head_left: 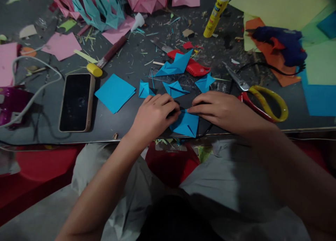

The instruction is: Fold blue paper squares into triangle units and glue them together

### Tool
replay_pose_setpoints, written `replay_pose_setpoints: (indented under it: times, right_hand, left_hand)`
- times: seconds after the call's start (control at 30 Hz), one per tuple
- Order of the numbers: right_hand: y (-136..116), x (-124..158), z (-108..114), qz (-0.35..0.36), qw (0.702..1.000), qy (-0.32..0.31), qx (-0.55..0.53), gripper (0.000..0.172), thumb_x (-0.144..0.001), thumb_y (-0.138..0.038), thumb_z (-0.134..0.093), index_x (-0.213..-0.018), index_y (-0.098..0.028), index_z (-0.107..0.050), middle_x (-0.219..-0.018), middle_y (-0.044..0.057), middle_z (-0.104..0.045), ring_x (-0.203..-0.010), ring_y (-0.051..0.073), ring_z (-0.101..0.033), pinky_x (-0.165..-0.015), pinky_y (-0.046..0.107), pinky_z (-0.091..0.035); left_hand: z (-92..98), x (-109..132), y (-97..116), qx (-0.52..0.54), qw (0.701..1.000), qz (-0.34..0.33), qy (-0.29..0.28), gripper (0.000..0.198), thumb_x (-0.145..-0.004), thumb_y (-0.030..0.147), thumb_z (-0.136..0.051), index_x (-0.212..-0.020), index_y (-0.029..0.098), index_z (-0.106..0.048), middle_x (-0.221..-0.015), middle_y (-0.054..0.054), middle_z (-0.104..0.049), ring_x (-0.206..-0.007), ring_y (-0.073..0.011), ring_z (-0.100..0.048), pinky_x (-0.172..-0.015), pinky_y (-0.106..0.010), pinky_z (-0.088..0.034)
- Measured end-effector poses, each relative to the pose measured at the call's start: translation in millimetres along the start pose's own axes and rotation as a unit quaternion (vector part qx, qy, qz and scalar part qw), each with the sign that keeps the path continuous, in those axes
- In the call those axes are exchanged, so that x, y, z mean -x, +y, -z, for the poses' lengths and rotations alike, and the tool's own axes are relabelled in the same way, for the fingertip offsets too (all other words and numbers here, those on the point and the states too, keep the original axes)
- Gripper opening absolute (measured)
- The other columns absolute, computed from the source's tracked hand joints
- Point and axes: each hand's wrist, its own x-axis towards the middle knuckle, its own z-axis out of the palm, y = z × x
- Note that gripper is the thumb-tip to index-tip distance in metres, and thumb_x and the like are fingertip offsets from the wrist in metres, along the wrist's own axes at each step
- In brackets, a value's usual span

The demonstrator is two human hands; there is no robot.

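Between the two hands, at the near edge of the dark, scrap-strewn table point(105, 128), lies a bright blue folded paper square point(187, 125) with crisp creases and a narrow dark slit. The left hand point(157, 113) curls closed on its upper left edge; the fingertips of the right hand point(223, 110) meet its top edge — whether they pinch or only press, I cannot tell. Just beyond the hands sit small pointed blue paper folds point(175, 89) and a larger, winged blue paper fold point(176, 66), near a red plastic cutter point(200, 69). Left of the left hand are a flat stack of smooth blue paper squares point(115, 93) and a dark-screened smartphone point(77, 103) in a pale case. Right of the right hand rest metal scissors point(245, 87) with red and yellow looped handles. Farther off stands a yellow, white-capped glue stick point(215, 17) — its printing too blurred to read.
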Motion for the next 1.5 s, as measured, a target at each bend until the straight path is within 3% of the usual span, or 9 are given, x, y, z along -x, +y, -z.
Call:
replay_pose_setpoints:
  times: [0.33, 0.67, 1.0, 1.3, 1.5]
  right_hand:
    - [1, 1, -2, -0.012, 1.0, -0.007, -0.019, 0.035, -0.092, -0.029, -0.033, -0.103, -0.021, -0.065, -0.096, 0.008, -0.061, -0.087, 0.021, -0.055, -0.076, 0.036, -0.044]
    - [2, 0, -4, -0.003, 1.0, -0.018, -0.021, 0.034, -0.092, -0.029, -0.034, -0.106, -0.023, -0.064, -0.094, 0.008, -0.059, -0.087, 0.021, -0.053, -0.075, 0.037, -0.042]
    - [1, 0, -8, -0.001, 1.0, -0.016, -0.014, 0.032, -0.092, -0.027, -0.036, -0.107, -0.024, -0.064, -0.094, 0.008, -0.056, -0.088, 0.019, -0.051, -0.075, 0.035, -0.041]
    - [-6, -3, 1, -0.132, 0.988, -0.04, -0.066, 0.025, -0.084, -0.032, -0.05, -0.101, -0.026, -0.068, -0.083, 0.004, -0.054, -0.074, 0.016, -0.053, -0.068, 0.03, -0.042]
    - [-8, -8, 9, -0.179, 0.975, -0.07, -0.114, 0.033, -0.086, -0.042, -0.045, -0.076, -0.025, -0.072, -0.076, 0.002, -0.053, -0.067, 0.013, -0.053, -0.064, 0.027, -0.04]
  left_hand:
    - [0.0, 1, 1, 0.006, 1.0, -0.024, 0.001, 0.021, -0.09, 0.03, -0.043, -0.09, 0.019, -0.061, -0.09, -0.003, -0.062, -0.081, -0.017, -0.054, -0.068, -0.029, -0.035]
    - [3.4, -6, 1, 0.187, 0.978, 0.09, -0.021, 0.015, -0.083, 0.028, -0.053, -0.082, 0.017, -0.064, -0.084, -0.003, -0.06, -0.079, -0.0153, -0.056, -0.069, -0.027, -0.04]
    - [2.4, -9, 14, 0.204, 0.961, 0.184, 0.008, 0.006, -0.076, 0.019, -0.059, -0.078, 0.017, -0.064, -0.076, -0.001, -0.061, -0.075, -0.0157, -0.055, -0.065, -0.028, -0.04]
    - [-0.4, -8, 13, 0.204, 0.96, 0.192, 0.01, 0.011, -0.076, 0.014, -0.056, -0.079, 0.019, -0.065, -0.081, -0.001, -0.066, -0.08, -0.0175, -0.057, -0.073, -0.031, -0.041]
    - [2.5, -8, 13, 0.199, 0.962, 0.189, 0.013, 0.008, -0.074, 0.014, -0.06, -0.078, 0.019, -0.065, -0.079, -0.001, -0.067, -0.078, -0.0176, -0.058, -0.071, -0.03, -0.041]
